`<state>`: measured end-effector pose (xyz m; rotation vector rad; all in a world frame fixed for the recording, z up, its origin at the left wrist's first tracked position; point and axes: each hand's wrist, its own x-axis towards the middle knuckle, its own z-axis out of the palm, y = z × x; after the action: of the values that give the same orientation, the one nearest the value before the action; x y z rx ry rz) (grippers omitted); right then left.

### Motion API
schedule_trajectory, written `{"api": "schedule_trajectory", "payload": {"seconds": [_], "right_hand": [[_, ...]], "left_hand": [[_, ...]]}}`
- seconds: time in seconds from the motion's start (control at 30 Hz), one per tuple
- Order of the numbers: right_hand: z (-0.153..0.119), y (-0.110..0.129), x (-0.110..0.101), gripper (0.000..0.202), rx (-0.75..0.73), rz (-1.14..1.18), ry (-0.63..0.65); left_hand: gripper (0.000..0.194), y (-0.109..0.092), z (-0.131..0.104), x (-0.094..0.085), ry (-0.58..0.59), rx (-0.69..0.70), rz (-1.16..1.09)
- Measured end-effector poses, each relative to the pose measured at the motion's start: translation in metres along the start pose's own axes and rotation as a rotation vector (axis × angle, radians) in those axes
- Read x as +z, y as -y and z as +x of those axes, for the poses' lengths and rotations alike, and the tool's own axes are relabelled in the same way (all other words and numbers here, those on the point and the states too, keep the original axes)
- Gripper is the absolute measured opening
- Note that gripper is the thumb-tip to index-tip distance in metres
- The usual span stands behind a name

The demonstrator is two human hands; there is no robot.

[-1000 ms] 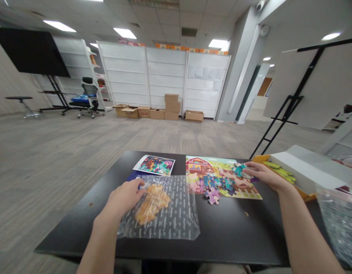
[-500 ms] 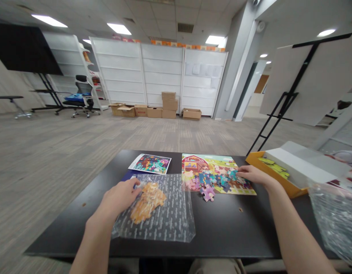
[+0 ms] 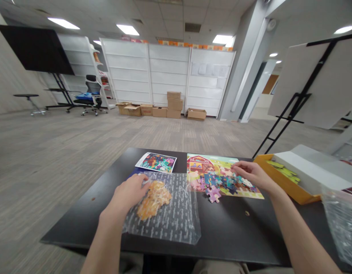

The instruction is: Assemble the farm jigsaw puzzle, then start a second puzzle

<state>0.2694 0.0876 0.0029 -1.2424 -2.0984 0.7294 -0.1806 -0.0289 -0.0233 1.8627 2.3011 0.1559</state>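
My left hand point(image 3: 132, 192) is at the upper left edge of a clear plastic bag point(image 3: 181, 224) with white print, its thumb and fingers closed on the film. Orange jigsaw pieces point(image 3: 154, 199) lie bunched inside. My right hand point(image 3: 251, 174) hovers over a heap of loose teal and dark blue puzzle pieces point(image 3: 227, 182), fingers slightly apart, with no piece visible in them. Under that heap lies a farm picture board point(image 3: 200, 163) with a red barn. A purple puzzle piece point(image 3: 213, 194) overhangs the board's front edge.
Behind the bag, a colourful picture sheet point(image 3: 157, 161) rests on something dark blue. At the right stands an open yellow box point(image 3: 290, 186) with green pieces point(image 3: 284, 171) inside. Crumpled clear plastic point(image 3: 343, 224) sits at the right edge of the black table point(image 3: 221, 232).
My right hand has lifted slightly from the pieces and shifted toward the barn picture. The left hand stays at the bag's edge. The whole view has swung a little left.
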Motion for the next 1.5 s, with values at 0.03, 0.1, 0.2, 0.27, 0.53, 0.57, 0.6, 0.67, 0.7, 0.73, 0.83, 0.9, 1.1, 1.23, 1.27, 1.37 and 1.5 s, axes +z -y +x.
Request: {"api": "schedule_trajectory", "payload": {"seconds": [0.03, 0.1, 0.2, 0.27, 0.53, 0.57, 0.6, 0.67, 0.7, 0.73, 0.83, 0.9, 1.1, 1.23, 1.27, 1.37, 1.5], "right_hand": [[-0.002, 0.013, 0.011, 0.046, -0.028, 0.053, 0.084], [-0.007, 0.037, 0.036, 0.045, -0.061, 0.129, 0.284], [-0.017, 0.062, 0.073, 0.039, -0.173, 0.086, 0.459], [-0.022, 0.071, 0.092, 0.033, -0.277, -0.029, 0.453], [-0.030, 0.076, 0.110, 0.030, -0.571, -0.370, 0.357], [-0.030, 0.076, 0.111, 0.030, -0.602, -0.384, 0.329], [-0.030, 0.077, 0.111, 0.029, -0.634, -0.387, 0.306], [-0.030, 0.077, 0.113, 0.028, -0.692, -0.378, 0.277], [-0.030, 0.078, 0.114, 0.027, -0.712, -0.371, 0.274], [-0.030, 0.078, 0.115, 0.025, -0.727, -0.366, 0.273], [-0.030, 0.076, 0.118, 0.023, -0.754, -0.350, 0.271], [-0.030, 0.074, 0.120, 0.025, -0.769, -0.333, 0.265], [-0.030, 0.085, 0.129, 0.041, -0.814, -0.381, 0.342], [-0.019, 0.109, 0.148, 0.046, -0.817, -0.415, 0.378], [-0.014, 0.115, 0.154, 0.047, -0.809, -0.405, 0.368], [0.003, 0.127, 0.172, 0.054, -0.779, -0.343, 0.316], [0.019, 0.133, 0.190, 0.077, -0.745, -0.278, 0.344]], "left_hand": [[0.038, -0.002, -0.001, -0.001, 0.008, -0.003, -0.002], [0.038, -0.005, -0.003, -0.002, 0.021, -0.014, -0.008], [0.037, -0.009, -0.006, -0.004, 0.031, -0.022, -0.007], [0.037, -0.011, -0.008, -0.006, 0.035, -0.020, -0.002], [0.039, -0.011, -0.012, -0.009, 0.028, -0.014, 0.022], [0.039, -0.010, -0.011, -0.009, 0.023, -0.008, 0.016], [0.039, -0.008, -0.010, -0.008, 0.018, -0.003, 0.008], [0.037, -0.005, -0.009, -0.008, 0.017, -0.003, -0.007], [0.036, -0.004, -0.008, -0.008, 0.022, -0.006, -0.011], [0.036, -0.004, -0.008, -0.008, 0.029, -0.010, -0.011], [0.035, -0.005, -0.008, -0.009, 0.047, -0.017, 0.003], [0.034, -0.005, -0.008, -0.008, 0.053, -0.017, 0.013], [0.035, -0.003, -0.006, -0.004, 0.029, 0.007, 0.027], [0.035, -0.004, -0.006, -0.004, 0.032, 0.013, 0.033], [0.035, -0.005, -0.006, -0.004, 0.036, 0.012, 0.034], [0.034, -0.007, -0.007, -0.006, 0.047, 0.009, 0.033], [0.034, -0.007, -0.011, -0.006, 0.049, 0.021, 0.033]]}}
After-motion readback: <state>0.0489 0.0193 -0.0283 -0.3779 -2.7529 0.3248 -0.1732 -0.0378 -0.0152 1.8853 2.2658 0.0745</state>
